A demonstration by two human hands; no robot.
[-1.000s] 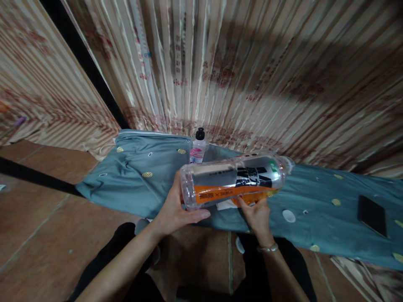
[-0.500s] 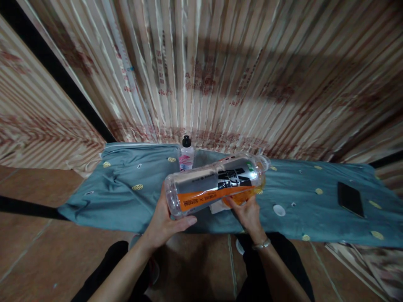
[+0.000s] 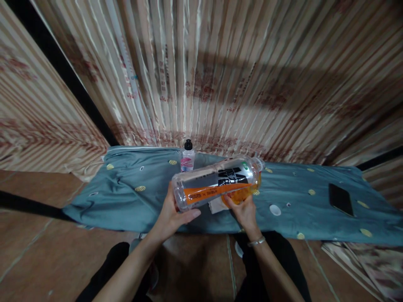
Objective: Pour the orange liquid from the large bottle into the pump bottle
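My left hand (image 3: 174, 219) is wrapped round the base end of a large clear plastic bottle (image 3: 204, 184) with a silver, black and orange label. The bottle lies nearly on its side in the air, its neck pointing right and slightly away from me. Under its neck end, my right hand (image 3: 244, 213) grips a see-through orange container (image 3: 242, 195), mostly hidden by the bottle. Whether liquid passes between the two I cannot tell. A whitish folded cloth or tissue (image 3: 218, 206) shows below the bottle, left of my right fingers.
Behind the large bottle stands a small clear bottle (image 3: 188, 159) with a black cap and pink label. On the teal cloth-covered surface (image 3: 126, 205), a white oval disc (image 3: 275, 210) and a dark phone (image 3: 341, 199) lie to the right. A striped curtain (image 3: 201, 84) hangs along the back.
The view has shifted slightly, so things on the right of the surface sit further left. Both hands keep their holds, and the large bottle stays tilted much as before.
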